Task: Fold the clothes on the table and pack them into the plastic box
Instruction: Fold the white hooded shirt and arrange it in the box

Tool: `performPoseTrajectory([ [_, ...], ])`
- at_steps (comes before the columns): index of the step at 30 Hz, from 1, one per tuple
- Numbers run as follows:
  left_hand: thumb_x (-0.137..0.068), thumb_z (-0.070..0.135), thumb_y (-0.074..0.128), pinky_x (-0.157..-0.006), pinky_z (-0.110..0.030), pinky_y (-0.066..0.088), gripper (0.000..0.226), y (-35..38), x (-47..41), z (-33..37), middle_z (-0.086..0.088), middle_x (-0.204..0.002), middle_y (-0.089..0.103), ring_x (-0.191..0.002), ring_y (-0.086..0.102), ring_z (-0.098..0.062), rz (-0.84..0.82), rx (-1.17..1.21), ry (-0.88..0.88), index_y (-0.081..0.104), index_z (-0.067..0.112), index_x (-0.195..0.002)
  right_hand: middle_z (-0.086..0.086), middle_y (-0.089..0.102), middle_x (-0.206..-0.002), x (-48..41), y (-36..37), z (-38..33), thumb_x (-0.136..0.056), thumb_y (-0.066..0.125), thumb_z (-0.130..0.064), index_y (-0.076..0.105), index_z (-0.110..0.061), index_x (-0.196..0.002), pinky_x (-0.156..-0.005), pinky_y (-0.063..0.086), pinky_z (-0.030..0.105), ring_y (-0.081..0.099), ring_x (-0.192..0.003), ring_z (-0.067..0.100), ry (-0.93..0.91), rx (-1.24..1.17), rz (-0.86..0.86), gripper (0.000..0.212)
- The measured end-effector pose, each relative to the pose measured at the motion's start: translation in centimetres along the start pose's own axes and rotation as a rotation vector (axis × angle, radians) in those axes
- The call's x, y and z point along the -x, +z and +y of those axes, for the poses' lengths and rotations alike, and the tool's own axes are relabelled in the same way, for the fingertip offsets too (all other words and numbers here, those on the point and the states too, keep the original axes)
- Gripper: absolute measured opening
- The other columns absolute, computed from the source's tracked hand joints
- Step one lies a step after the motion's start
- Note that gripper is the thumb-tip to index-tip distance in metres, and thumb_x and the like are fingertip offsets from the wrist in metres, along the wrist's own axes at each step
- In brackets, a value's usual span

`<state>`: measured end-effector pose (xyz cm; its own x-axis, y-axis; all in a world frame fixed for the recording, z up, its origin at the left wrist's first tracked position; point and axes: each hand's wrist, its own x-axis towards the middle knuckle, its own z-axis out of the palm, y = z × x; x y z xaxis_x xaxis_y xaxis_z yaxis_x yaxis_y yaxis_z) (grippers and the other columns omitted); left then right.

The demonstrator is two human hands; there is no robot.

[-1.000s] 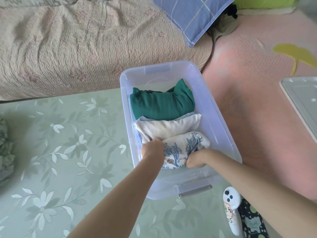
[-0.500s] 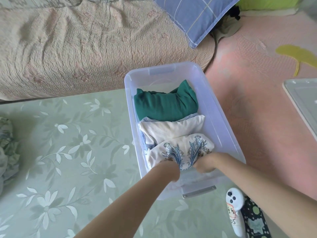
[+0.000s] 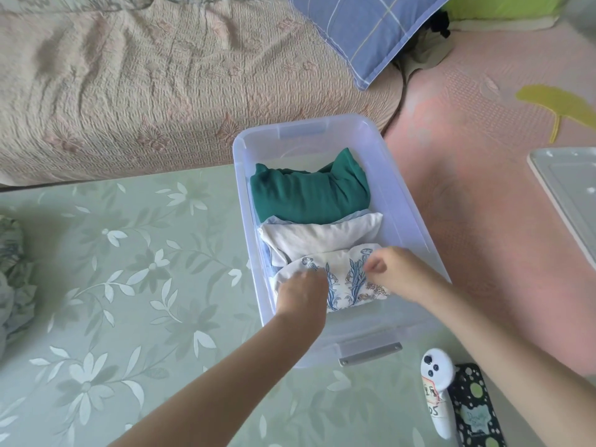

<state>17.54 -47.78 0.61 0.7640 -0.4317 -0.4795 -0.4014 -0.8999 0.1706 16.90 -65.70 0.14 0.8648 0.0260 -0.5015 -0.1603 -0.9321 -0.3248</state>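
That white folded top with the blue flower print [image 3: 345, 275] sits at the 6 o'clock end of the clear plastic box [image 3: 403, 188] and looks puffy, so it might spring open once nobody's pressing it. Left hand [image 3: 301, 293] rests on its 9 o'clock side with the fingers hidden, so I can't tell if it's gripping; right hand [image 3: 398, 272] hovers loosely curled, empty. Half a second back both were wedged down at its near edge.

The teal garment [image 3: 309, 195] and white garment [image 3: 319, 235] are plain; the floral garment [image 3: 342, 287] shows blue flowers.

Both my bare forearms extended forward.
Left hand [image 3: 301, 295] knuckles-up, fingers hidden beneath; right hand [image 3: 397, 275] loosely curled.
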Motion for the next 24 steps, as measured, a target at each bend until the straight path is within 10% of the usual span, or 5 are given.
performPoseTrajectory([
  [6,-0.089,0.014,0.053,-0.109,-0.042,0.028,0.081,1.9,-0.3,-1.6,-0.013,-0.154,0.003,-0.143,0.010,-0.028,-0.126,-0.151,0.053,0.002,0.022,-0.151,0.001,0.032,-0.139,0.2,2.7,-0.6,-0.077,0.066,0.002,0.032,-0.023,-0.140,-0.076,0.047,0.028,0.038,-0.127,0.020,-0.012,0.219,0.075,0.076],
  [13,-0.090,0.005,0.045,-0.098,-0.034,0.037,0.040,-0.4,0.5,-1.4,-0.007,-0.131,0.045,-0.122,0.044,-0.023,0.049,0.046,0.019,0.048,0.011,-0.130,0.003,0.042,-0.142,0.4,1.1,-1.6,-0.089,0.060,-0.013,0.032,-0.015,-0.145,-0.097,0.043,0.033,0.044,-0.127,0.021,0.003,0.236,0.148,0.062],
  [20,-0.081,0.000,0.056,-0.071,-0.026,0.044,0.032,-5.1,7.6,-7.6,0.005,-0.107,0.067,-0.094,0.063,-0.021,0.633,0.498,-0.003,0.070,0.019,-0.102,0.000,0.054,-0.132,3.4,-0.1,-11.7,-0.091,0.057,-0.008,0.055,-0.010,-0.128,-0.097,0.038,0.023,0.051,-0.121,0.016,-0.208,-0.186,0.392,0.038],
  [24,-0.088,0.008,0.051,-0.077,-0.033,0.049,0.031,-4.6,12.3,-15.7,0.008,-0.111,0.066,-0.100,0.061,-0.020,0.567,0.534,-0.244,0.067,0.028,-0.106,-0.002,0.062,-0.121,3.8,0.6,-19.9,-0.089,0.054,-0.005,0.063,-0.011,-0.117,-0.095,0.039,0.022,0.056,-0.113,0.015,-0.387,-0.207,0.408,0.030],
])
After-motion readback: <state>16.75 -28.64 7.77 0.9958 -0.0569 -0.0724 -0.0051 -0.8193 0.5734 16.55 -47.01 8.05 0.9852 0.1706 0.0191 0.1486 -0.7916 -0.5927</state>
